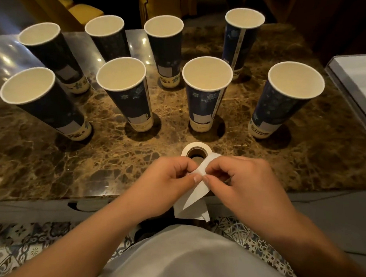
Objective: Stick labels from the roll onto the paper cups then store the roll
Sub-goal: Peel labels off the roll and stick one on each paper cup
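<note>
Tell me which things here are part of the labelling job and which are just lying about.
Part of the job:
paper cups
label roll
label strip, pinched by left hand and right hand

Just lying about:
grey tray at the right edge
yellow chairs behind the marble table

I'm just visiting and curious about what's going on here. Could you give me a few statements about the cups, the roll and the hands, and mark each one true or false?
1. Eight paper cups stand upright on the marble table. True.
2. The label roll lies on the floor. False: it sits on the table, just beyond the hands.
3. Both the left hand and the right hand pinch the white label strip. True.
4. The cups are filled with a drink. False: their pale insides look empty.
5. The loose end of the strip hangs down past the table edge. True.
</note>
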A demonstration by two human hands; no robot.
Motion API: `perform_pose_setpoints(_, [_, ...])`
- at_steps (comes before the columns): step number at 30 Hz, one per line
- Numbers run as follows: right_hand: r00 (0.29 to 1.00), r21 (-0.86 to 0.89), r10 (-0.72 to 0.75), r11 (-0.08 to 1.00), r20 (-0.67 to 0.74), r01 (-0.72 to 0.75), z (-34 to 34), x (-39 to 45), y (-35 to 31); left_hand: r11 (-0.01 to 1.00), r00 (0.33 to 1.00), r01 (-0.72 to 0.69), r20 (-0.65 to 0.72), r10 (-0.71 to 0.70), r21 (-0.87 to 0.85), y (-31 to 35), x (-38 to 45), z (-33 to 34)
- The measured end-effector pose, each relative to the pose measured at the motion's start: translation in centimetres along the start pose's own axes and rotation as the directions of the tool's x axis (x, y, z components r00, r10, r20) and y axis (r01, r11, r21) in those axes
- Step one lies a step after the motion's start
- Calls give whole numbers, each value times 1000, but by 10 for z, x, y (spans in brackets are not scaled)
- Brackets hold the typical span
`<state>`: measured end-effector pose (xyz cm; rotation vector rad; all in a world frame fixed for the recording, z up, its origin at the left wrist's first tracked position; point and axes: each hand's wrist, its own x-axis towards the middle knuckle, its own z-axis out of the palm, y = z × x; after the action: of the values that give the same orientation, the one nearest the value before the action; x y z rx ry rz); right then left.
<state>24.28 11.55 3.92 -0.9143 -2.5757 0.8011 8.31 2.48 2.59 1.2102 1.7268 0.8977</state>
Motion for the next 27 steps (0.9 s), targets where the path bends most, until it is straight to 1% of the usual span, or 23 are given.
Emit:
perform_pose_setpoints(2, [1000,1,16,1000,18,-16,-4,-1,1,1000,999,-6,40,6,-3,0,-1,-1])
perform_pose_setpoints(5, [1000,-21,19,1000,10,-19,-8,-2,2,994,994,-73,87,66,80,3,-1,-2])
perform_pose_setpoints(7, [1000,-74,14,997,-6,-14,-9,-2,2,972,990,-127,90,111,195,5,2,0])
perform_pose_setpoints(10, [1000,-136,8,991,13,-7,-10,-2,2,887,977,-212,107,185,410,9,6,3])
perform_pose_setpoints(12, [999,-153,7,988,52,1,-11,-1,2,852,968,-248,147,202,461,11,8,4])
perform_pose_setpoints(14, [996,-135,23,991,82,-12,-14,0,2,864,967,-248,166,194,439,13,10,3])
perform_pose_setpoints(17, [990,-52,71,997,119,-66,-22,3,0,904,973,-216,157,168,369,16,10,0])
perform_pose_setpoints(20, [981,-17,102,995,165,-101,-26,6,1,885,971,-228,161,177,406,17,10,1])
perform_pose_setpoints(24, [980,-5,109,994,165,-109,-25,6,3,859,968,-246,167,190,449,19,10,1])
perform_pose_setpoints(26, [982,22,121,992,145,-125,-22,6,6,873,973,-223,152,173,434,21,10,1])
perform_pose_setpoints(27, [984,45,127,990,128,-134,-21,6,9,896,978,-196,140,152,399,22,10,1])
